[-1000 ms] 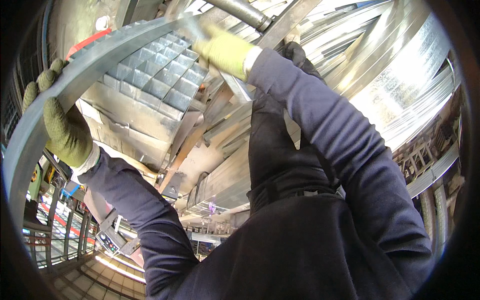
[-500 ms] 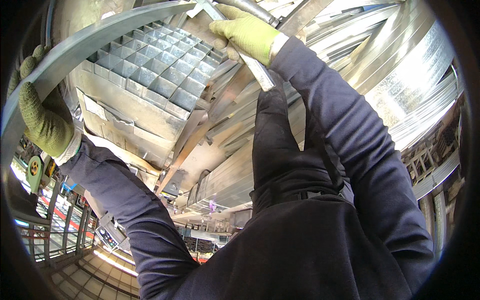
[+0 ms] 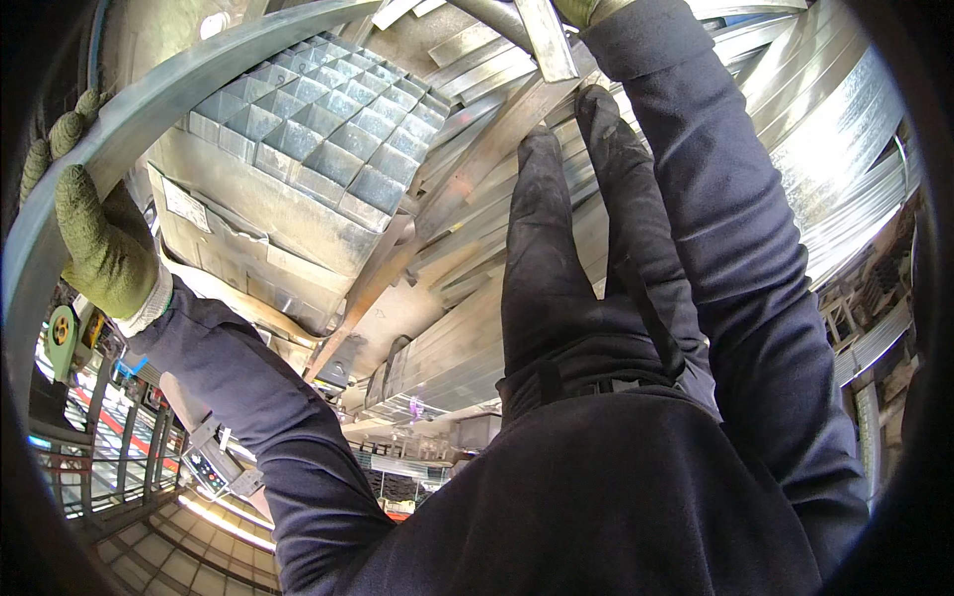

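Observation:
At the far left, my left hand (image 3: 104, 238), in a green knit glove, is closed round a long grey metal bar (image 3: 149, 104). Its thumb lies on the near face and the fingers reach round the far side. The bar arcs up to the top edge. My right hand (image 3: 579, 8), also gloved, is mostly cut off by the top edge. Beside it a short, shiny metal profile (image 3: 545, 42) hangs down; the fingers on it are hidden. Below the long bar stands a bundle of square metal tubes (image 3: 328, 129), open ends up.
Long shiny metal strips (image 3: 795, 149) lie stacked on the right. A brown metal beam (image 3: 452, 194) runs slantwise past the tube bundle. Below my left arm are a control panel (image 3: 211, 467) and a green round machine part (image 3: 64, 338). My legs (image 3: 556, 248) stand mid-view.
My right hand has moved up and right, mostly out of view, and the short metal profile has gone with it. My left hand has shifted slightly, still round the long bar.

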`<action>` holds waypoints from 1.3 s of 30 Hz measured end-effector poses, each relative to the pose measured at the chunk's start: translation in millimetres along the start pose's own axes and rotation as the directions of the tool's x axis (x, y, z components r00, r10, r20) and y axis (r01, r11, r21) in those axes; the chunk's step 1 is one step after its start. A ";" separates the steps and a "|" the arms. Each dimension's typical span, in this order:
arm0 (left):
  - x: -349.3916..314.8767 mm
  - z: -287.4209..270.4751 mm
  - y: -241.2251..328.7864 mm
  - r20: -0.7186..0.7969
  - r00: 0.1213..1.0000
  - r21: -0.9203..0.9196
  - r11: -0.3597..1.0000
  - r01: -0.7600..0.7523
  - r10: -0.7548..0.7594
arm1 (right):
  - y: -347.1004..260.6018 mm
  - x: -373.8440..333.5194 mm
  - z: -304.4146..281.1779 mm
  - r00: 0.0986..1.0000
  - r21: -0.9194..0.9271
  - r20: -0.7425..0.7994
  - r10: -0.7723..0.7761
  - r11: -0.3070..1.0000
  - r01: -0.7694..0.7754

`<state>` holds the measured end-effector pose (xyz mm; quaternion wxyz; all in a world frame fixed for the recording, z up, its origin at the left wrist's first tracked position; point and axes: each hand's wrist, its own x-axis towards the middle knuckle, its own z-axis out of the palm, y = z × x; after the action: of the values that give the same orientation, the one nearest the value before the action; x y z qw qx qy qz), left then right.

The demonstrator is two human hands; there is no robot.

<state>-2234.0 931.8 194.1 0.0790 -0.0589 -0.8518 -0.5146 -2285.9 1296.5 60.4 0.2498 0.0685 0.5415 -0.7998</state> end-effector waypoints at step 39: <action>-9.9 5.1 -5.5 -0.013 0.997 -0.046 0.996 0.076 -0.077 | 73.2 9.1 31.3 0.988 0.014 0.061 0.142 0.990 -0.143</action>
<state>-2225.7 933.6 185.1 0.0642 -0.0241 -0.8407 -0.5371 -2254.1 1244.3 8.7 0.3217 0.0855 0.5200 -0.7866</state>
